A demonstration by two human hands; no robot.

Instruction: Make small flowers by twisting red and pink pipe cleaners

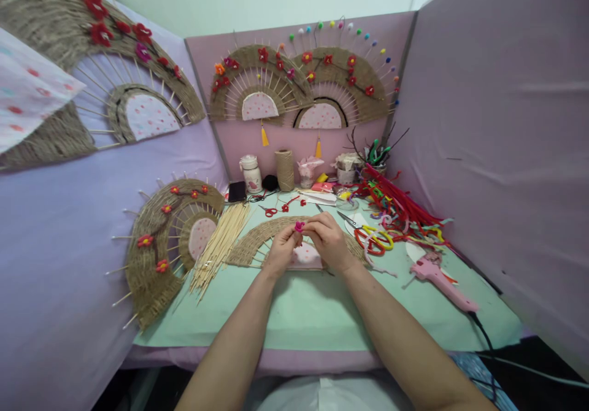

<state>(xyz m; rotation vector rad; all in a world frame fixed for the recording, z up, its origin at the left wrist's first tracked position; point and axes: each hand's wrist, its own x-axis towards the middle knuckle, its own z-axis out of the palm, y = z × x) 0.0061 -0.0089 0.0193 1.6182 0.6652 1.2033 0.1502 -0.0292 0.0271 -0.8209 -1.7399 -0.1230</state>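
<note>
A small magenta flower (299, 226), seemingly bent from fuzzy pipe cleaner, is pinched between my two hands over the table. My left hand (283, 251) grips it from the left with closed fingers. From the right, the fingertips of my right hand (327, 239) press together at its edge. Beneath both hands lies a twine-wrapped fan (253, 239) with a spotted cloth half-circle (306, 256) at its base, partly hidden by my hands. Just beyond it are red flowers (285, 207) and small red-handled scissors (269, 211).
Bamboo sticks (221, 245) lie left of the fan. At right are a pink glue gun (442, 283) with a cord, larger scissors (380, 237) and a heap of red pipe cleaners (405, 205). A twine spool (284, 170) and white bottle (251, 173) stand at the back.
</note>
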